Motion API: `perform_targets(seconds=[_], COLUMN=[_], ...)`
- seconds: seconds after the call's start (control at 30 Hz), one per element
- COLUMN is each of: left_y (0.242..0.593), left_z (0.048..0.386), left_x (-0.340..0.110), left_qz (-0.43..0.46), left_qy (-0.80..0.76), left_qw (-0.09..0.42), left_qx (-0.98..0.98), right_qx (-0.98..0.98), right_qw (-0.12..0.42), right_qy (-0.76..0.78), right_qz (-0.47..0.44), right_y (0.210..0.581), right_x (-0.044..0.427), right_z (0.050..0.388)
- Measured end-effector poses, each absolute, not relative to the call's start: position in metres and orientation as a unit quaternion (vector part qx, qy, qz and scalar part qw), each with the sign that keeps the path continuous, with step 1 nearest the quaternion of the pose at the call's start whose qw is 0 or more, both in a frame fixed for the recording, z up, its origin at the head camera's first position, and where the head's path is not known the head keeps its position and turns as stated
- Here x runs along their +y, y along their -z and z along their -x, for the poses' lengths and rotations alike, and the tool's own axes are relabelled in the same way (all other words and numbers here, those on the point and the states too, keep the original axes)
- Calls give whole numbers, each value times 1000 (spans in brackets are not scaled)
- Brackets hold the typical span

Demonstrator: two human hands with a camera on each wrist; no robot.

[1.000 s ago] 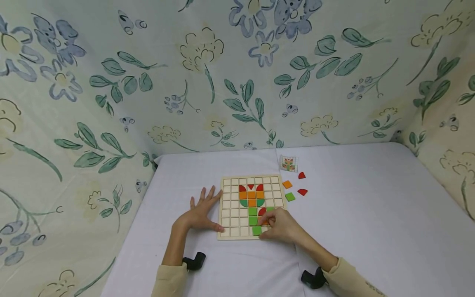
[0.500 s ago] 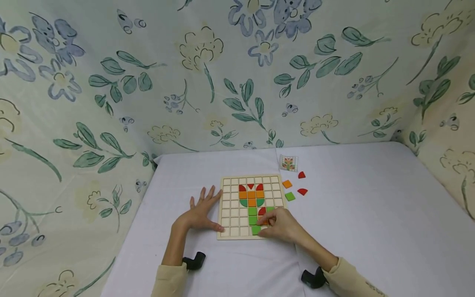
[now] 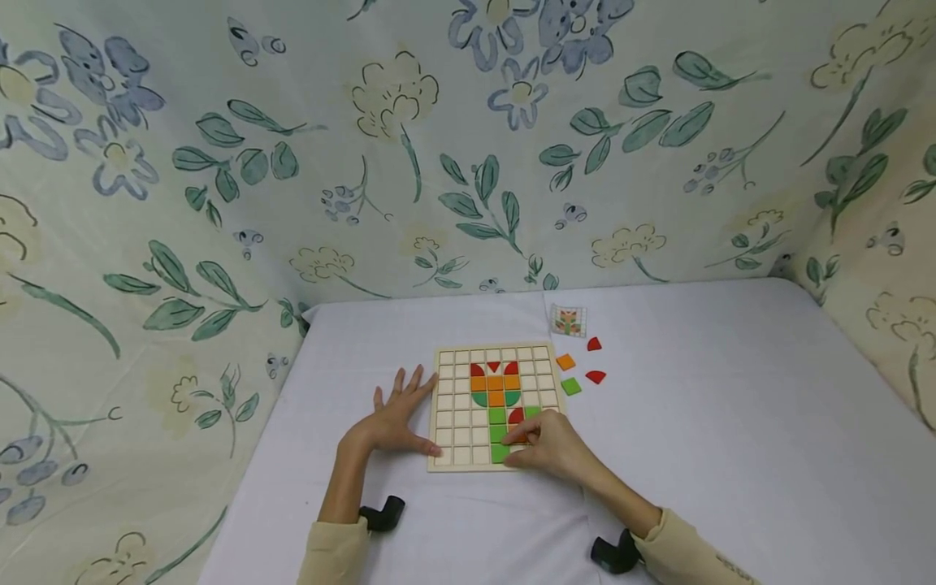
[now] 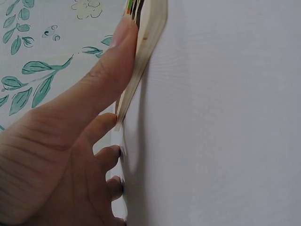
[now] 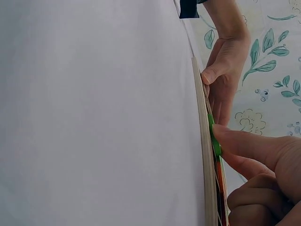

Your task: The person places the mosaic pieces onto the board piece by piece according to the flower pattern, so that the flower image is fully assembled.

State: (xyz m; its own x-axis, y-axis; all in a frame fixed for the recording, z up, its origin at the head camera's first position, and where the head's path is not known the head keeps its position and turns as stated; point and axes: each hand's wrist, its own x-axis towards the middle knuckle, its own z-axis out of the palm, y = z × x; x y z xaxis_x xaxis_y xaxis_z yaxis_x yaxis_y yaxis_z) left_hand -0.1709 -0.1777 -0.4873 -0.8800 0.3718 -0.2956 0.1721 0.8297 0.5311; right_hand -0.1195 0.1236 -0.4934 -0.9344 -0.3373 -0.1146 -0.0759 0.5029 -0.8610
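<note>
A square wooden grid board (image 3: 445,438) lies on the white cloth, with red, orange and green tiles set in a flower-like pattern. At its near edge, my right hand (image 3: 553,446) pinches a green square tile (image 3: 500,454) between thumb and forefinger. The right wrist view shows the thumb on this green tile (image 5: 215,141), its other fingers curled back. My left hand (image 3: 396,421) is spread along the board's left side. Its thumb rests on the near left corner and its fingertips reach the left edge. The right hand hides some lower right cells.
Right of the board lie two red quarter-round tiles (image 3: 595,377), an orange tile (image 3: 566,362) and a loose green tile (image 3: 571,387). A small pattern card (image 3: 569,321) lies behind them. Flowered cloth (image 3: 468,162) hangs at the back and sides.
My right hand has slid the green tile slightly left, in line under the green column above it. The left hand and the board stay where they were.
</note>
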Motion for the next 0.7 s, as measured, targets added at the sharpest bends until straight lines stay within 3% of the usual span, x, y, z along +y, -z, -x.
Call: perform_targets(seconds=[0.7], left_y=[486], left_z=[170], left_x=[-179], left_qz=[-155], left_qy=[-261], left_qw=[187], left_qx=[934], right_qx=[851], right_qw=[147], right_qy=[490], right_qz=[121], right_y=[493], right_x=[120], right_z=[120])
